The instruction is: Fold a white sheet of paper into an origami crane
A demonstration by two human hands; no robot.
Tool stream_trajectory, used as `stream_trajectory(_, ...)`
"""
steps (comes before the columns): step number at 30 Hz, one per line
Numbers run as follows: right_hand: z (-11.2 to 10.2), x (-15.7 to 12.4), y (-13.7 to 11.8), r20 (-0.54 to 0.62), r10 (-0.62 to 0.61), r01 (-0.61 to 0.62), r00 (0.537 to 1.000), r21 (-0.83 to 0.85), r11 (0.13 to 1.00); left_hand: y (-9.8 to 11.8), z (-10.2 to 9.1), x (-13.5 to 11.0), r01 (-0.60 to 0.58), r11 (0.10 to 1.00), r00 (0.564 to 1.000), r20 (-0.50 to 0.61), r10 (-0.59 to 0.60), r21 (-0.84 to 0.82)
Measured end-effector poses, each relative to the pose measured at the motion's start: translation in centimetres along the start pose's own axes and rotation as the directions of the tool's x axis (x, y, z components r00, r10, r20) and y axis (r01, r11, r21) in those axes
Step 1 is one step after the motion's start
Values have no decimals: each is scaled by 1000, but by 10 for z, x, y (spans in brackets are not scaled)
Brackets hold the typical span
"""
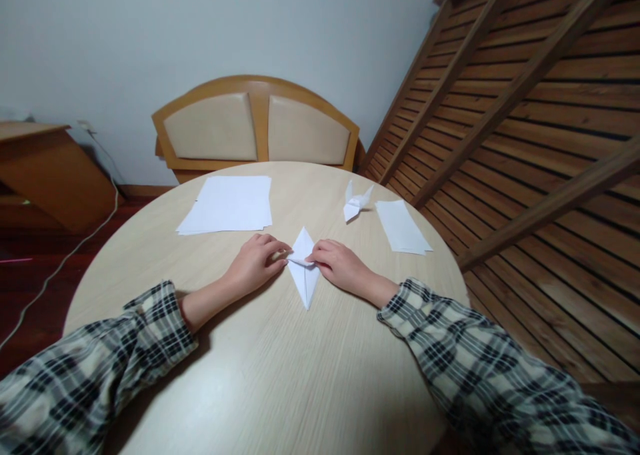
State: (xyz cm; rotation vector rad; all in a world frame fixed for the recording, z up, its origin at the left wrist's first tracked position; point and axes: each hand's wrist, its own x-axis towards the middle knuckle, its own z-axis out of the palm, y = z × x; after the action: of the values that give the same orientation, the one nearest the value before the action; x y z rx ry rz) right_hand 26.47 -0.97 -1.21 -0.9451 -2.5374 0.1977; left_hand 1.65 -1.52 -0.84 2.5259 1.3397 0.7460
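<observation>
A white sheet of paper folded into a long diamond (305,285) lies on the table, one point toward me and one away. Across its middle runs a raised, folded-over flap. My left hand (256,262) pinches the left corner of the diamond, thumb and fingers closed at the flap's end. On the opposite side, my right hand (341,263) has its thumb and fingers closed on the right corner and the flap. Behind the right hand stands a finished-looking folded paper figure (354,206) with two upright points.
A stack of white paper sheets (230,203) lies at the back left of the round table (240,388). Narrower paper strips (404,227) are at the right edge. Beyond stand a padded wooden headboard (257,85) and, at right, a slatted wooden panel (550,142).
</observation>
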Motion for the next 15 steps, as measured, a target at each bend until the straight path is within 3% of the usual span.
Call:
stream_trajectory(4, -2, -1, -2, 20, -5, 6, 1000, -29, 1000, -1, 0, 1, -87, 996, 996, 18, 87, 14)
stream_trajectory(9, -4, -7, -4, 34, -19, 21, 999, -65, 998, -4, -3, 0, -198, 969, 980, 24, 196, 147)
stream_trajectory(15, -4, -13, -7, 52, -76, 85, 996, -208, 974, 0, -14, -2, -351, 897, 936, 101, 336, 270)
